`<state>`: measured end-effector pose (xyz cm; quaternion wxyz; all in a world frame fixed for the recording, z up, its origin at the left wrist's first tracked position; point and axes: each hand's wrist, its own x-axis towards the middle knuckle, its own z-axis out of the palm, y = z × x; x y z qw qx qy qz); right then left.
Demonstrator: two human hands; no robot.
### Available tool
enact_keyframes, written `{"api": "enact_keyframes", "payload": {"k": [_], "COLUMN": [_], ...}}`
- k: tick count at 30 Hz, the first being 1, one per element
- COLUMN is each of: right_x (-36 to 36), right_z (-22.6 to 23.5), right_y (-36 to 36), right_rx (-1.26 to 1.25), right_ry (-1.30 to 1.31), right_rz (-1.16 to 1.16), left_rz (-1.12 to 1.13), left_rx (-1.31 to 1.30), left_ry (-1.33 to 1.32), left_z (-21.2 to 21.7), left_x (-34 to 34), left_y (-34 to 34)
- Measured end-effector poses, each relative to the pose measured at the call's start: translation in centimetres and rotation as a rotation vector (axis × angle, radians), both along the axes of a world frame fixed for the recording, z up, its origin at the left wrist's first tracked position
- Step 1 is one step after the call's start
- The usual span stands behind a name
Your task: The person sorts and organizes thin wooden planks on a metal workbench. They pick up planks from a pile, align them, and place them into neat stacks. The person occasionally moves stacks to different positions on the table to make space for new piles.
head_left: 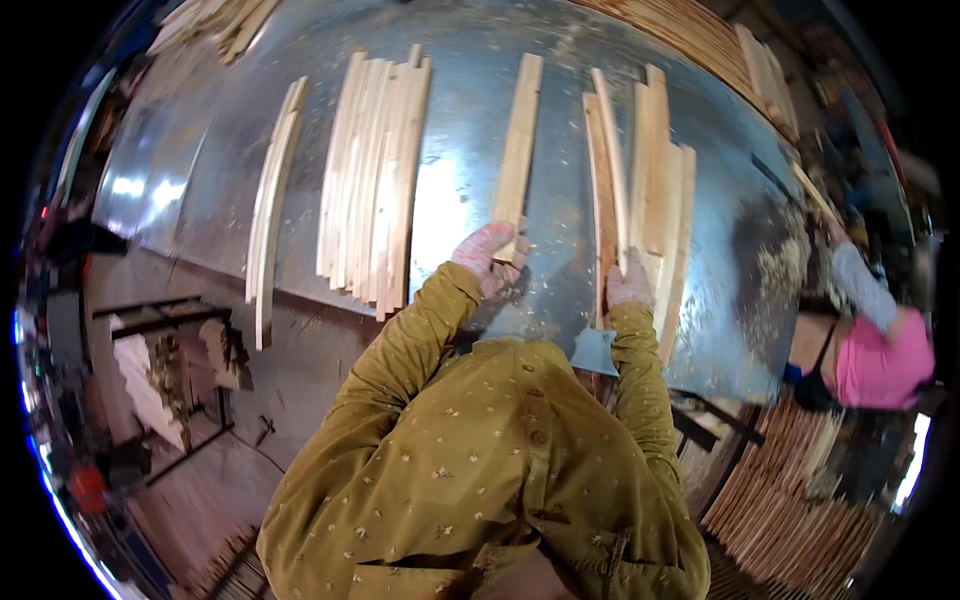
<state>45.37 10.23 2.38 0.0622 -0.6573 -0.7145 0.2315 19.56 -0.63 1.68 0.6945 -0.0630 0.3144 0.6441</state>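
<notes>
My left hand, in a pale stained glove, grips the near end of a light wooden slat that points away across the metal table. Farther right, my right hand, gloved too, is closed on the near end of a thin wooden strip. Close beside that strip on its left lies a darker-edged slat. Several wider slats lie side by side just right of my right hand. To the left of my left hand, a row of several slats lies close together.
Two or so slats overhang the table's near edge at left. More wood lies at the far left. A person in pink works at the right edge. Stacked slats stand below right; a metal stand is on the floor at left.
</notes>
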Motion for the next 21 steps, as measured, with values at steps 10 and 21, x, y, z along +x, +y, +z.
{"api": "enact_keyframes", "payload": {"k": [10,21], "right_x": [0.0,-6.6], "right_z": [-7.7,-5.8], "right_y": [-2.1,-2.7], "right_rx": [-0.207,-0.700], "right_ry": [1.002,1.444], "right_rz": [-0.328,-0.377], "left_rz": [0.310,-0.417], "left_rx": [-0.495,-1.273], "left_ry": [2.039,2.079], "left_z": [4.3,-6.2], "left_x": [-16.0,-29.8], "left_y": [-14.5,-29.3]}}
